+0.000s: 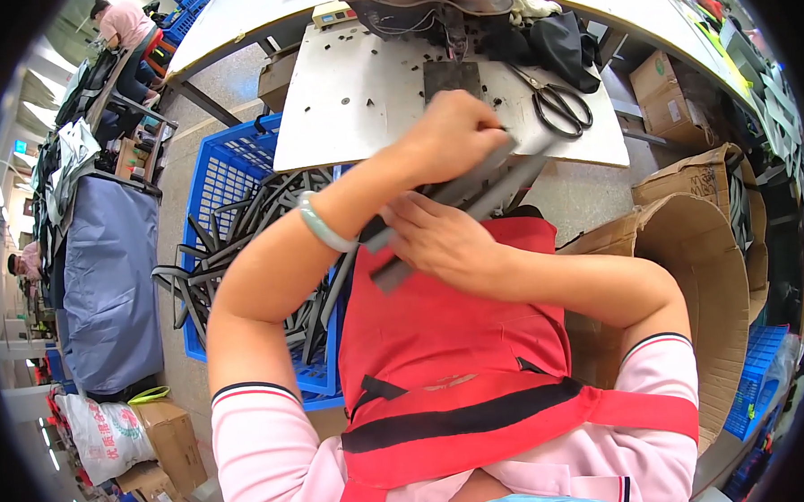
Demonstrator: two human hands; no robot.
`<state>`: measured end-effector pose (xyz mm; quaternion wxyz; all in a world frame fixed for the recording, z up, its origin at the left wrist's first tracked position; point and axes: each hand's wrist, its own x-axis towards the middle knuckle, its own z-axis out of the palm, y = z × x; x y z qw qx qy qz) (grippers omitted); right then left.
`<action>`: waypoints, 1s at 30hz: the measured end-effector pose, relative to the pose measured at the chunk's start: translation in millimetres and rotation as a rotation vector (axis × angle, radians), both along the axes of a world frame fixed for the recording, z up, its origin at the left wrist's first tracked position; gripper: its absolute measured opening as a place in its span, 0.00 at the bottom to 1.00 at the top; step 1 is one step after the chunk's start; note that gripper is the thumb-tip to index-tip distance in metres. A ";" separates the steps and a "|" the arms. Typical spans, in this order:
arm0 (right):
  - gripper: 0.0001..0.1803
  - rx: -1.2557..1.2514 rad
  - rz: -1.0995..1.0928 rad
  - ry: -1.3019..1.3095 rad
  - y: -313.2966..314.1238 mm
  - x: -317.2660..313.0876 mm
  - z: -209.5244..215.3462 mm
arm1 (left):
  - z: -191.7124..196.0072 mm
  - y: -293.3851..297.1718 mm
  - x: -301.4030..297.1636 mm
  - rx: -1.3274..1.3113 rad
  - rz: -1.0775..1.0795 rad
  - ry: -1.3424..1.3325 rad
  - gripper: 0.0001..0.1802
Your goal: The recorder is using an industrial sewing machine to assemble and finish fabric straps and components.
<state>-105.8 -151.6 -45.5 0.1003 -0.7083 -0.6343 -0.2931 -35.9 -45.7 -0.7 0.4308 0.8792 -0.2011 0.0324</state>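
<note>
Grey, long, thin strips (511,182) lie slantwise above the person's lap, just below the near edge of the white tabletop (352,132). They look a bit blurry. The left hand (455,132) is up by that edge. Its fingers are curled in like a fist, with the thumb down on the top part of the strips. The right hand (447,244) is lower, over the red cloth apron (451,339). Its fingers are nearly straight and lie across the strips. Its thumb is hidden, so I cannot tell if it grips them. A pale green, round bangle (320,226) is on the left wrist. To the left stands a blue plastic basket (220,183) full of grey and black strips (193,291). Black-handled metal scissors (562,109) and crumpled dark cloth (559,51) lie on the tabletop's right side.
</note>
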 end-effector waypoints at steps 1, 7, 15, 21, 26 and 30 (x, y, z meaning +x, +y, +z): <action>0.05 0.002 -0.003 0.005 4.4 2.8 -8.6 | 8.8 -10.1 -3.9 0.014 0.009 0.114 0.16; 0.12 -0.296 -0.286 0.687 -52.0 53.3 5.4 | -58.9 50.4 -8.8 -0.071 -0.114 0.397 0.17; 0.36 -0.098 -0.363 0.992 -109.2 84.6 65.8 | 4.3 60.7 -24.5 -0.435 -0.160 0.809 0.21; 0.24 -0.145 -0.448 0.921 -109.7 97.6 81.3 | 17.3 57.2 -20.7 -0.229 -0.049 0.581 0.17; 0.26 -0.046 -0.467 0.728 -113.8 125.8 82.2 | 22.1 45.9 -1.6 -0.068 0.093 0.028 0.13; 0.27 -0.053 -0.517 0.761 -113.1 142.8 80.7 | 28.4 43.7 16.1 -0.144 0.182 0.258 0.16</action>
